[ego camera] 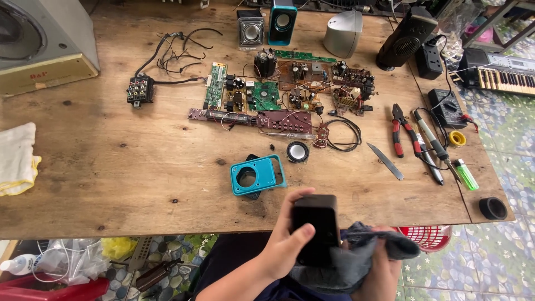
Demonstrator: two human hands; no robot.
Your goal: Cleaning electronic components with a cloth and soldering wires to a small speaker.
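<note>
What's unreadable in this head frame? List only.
- Right hand: head view, mostly wrapped in the grey cloth; grip unclear.
- Black box: lower part covered by cloth and left hand.
- Grey speaker cabinet: cut off by the top-left edge.
- Keyboard: cut off by the right edge.
- Circuit boards: parts too small to tell.

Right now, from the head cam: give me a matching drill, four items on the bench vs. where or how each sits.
Things:
1. black speaker box
2. grey cloth
3. teal speaker shell
4. red-handled pliers

Places:
A. flat on the table, centre front
B. left hand grips it
C. table right, beside the soldering iron
D. bunched over the right hand

Pairs: 1-B, 2-D, 3-A, 4-C
</note>
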